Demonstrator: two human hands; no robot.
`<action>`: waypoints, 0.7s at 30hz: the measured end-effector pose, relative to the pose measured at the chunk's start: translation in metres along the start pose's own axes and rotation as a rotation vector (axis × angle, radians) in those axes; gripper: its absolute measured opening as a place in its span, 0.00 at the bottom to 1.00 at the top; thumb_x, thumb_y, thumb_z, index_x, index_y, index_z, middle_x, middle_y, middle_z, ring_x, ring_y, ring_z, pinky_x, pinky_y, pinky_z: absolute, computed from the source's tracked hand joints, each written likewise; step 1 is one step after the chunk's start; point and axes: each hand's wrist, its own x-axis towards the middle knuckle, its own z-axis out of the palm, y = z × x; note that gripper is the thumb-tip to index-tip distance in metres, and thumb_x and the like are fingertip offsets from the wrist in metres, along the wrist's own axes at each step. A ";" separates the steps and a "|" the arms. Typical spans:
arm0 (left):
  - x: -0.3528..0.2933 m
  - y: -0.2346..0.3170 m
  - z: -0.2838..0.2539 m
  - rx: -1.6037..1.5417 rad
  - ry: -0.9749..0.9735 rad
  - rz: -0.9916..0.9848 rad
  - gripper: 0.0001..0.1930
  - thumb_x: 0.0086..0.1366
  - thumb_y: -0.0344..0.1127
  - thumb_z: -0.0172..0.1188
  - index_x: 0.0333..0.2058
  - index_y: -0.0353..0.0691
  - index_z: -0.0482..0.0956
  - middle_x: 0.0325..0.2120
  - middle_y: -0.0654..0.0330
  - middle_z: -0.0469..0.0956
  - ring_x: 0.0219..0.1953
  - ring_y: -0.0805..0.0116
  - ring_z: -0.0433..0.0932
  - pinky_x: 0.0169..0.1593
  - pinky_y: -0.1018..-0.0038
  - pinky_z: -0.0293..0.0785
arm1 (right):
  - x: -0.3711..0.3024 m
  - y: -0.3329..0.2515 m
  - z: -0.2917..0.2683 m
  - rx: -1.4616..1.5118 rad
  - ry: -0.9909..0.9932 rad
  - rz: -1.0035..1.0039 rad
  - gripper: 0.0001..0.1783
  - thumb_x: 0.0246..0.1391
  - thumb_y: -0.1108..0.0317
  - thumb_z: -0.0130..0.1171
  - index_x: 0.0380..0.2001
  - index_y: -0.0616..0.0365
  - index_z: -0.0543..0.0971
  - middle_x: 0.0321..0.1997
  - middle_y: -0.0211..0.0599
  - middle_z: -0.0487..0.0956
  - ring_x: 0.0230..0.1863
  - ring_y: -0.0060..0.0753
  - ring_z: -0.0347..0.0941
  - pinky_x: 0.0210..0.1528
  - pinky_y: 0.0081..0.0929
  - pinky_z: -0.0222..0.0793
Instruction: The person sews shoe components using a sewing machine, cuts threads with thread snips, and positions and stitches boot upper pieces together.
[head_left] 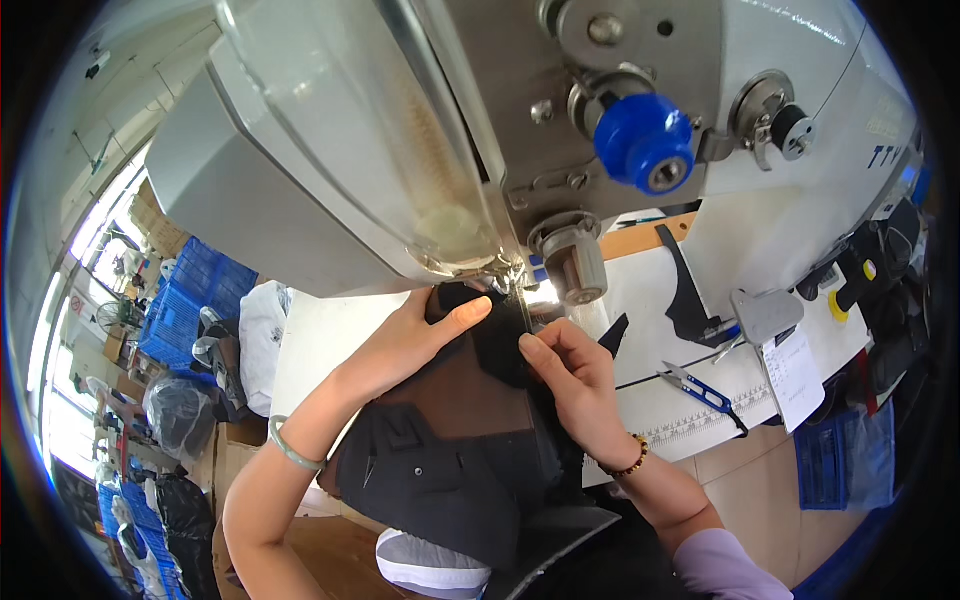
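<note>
L hand (pixel 420 335) on dk workpiece (pixel 490 470), thumb out, fingers partly hidden, can't tell if gripping. R hand (pixel 575 375) half curled, thumb + index pinching its R side. Workpiece's top end sits under sewing machine (pixel 530 70) head, rest spreads below btwn forearms. R, on white tabletop (pixel 630 290): blue-handled snips (pixel 705 390), blk cutout (pixel 688 305). Far L: blue crates (pixel 195 300).

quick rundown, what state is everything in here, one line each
left hand: thumb extended over black material, other fingers mostly hidden
right hand: thumb and fingers pinching the material's edge
black material: between both hands, beneath the machine head
sewing machine: running or stopped, cannot tell
blue snips: lying down, blades slightly apart
long black strip: lying loose on the white table
blue crates: stacked
</note>
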 end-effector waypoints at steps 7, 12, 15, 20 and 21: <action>-0.001 0.000 -0.023 0.103 -0.265 0.109 0.37 0.54 0.53 0.61 0.53 0.30 0.63 0.45 0.53 0.70 0.48 0.67 0.68 0.54 0.74 0.62 | 0.002 0.000 0.010 -0.159 0.078 -0.048 0.11 0.56 0.67 0.55 0.22 0.62 0.71 0.16 0.20 0.66 0.19 0.08 0.54 0.20 0.13 0.50; 0.005 0.000 -0.026 0.070 -0.308 0.090 0.44 0.52 0.50 0.63 0.57 0.27 0.53 0.49 0.49 0.65 0.52 0.64 0.65 0.56 0.72 0.59 | 0.003 0.003 0.011 -0.234 0.119 -0.110 0.11 0.55 0.67 0.56 0.23 0.62 0.72 0.14 0.23 0.66 0.18 0.09 0.55 0.19 0.14 0.51; 0.007 0.001 -0.025 0.037 -0.304 0.106 0.41 0.52 0.50 0.63 0.56 0.27 0.56 0.48 0.51 0.67 0.50 0.66 0.66 0.54 0.73 0.61 | 0.008 0.004 0.011 -0.212 0.134 -0.110 0.11 0.55 0.67 0.56 0.23 0.62 0.73 0.14 0.24 0.66 0.18 0.09 0.55 0.18 0.15 0.51; 0.022 -0.008 -0.032 0.008 -0.372 0.072 0.38 0.54 0.51 0.62 0.54 0.30 0.60 0.46 0.55 0.69 0.47 0.70 0.67 0.52 0.74 0.63 | 0.013 -0.005 0.019 -0.439 0.207 -0.176 0.11 0.54 0.66 0.57 0.24 0.62 0.74 0.13 0.32 0.70 0.14 0.17 0.61 0.17 0.19 0.55; 0.023 -0.007 -0.034 0.025 -0.399 0.040 0.37 0.54 0.51 0.61 0.54 0.30 0.60 0.45 0.56 0.69 0.47 0.70 0.67 0.52 0.75 0.64 | 0.013 -0.006 0.020 -0.528 0.227 -0.208 0.11 0.53 0.65 0.57 0.24 0.62 0.75 0.12 0.35 0.71 0.13 0.20 0.63 0.17 0.20 0.56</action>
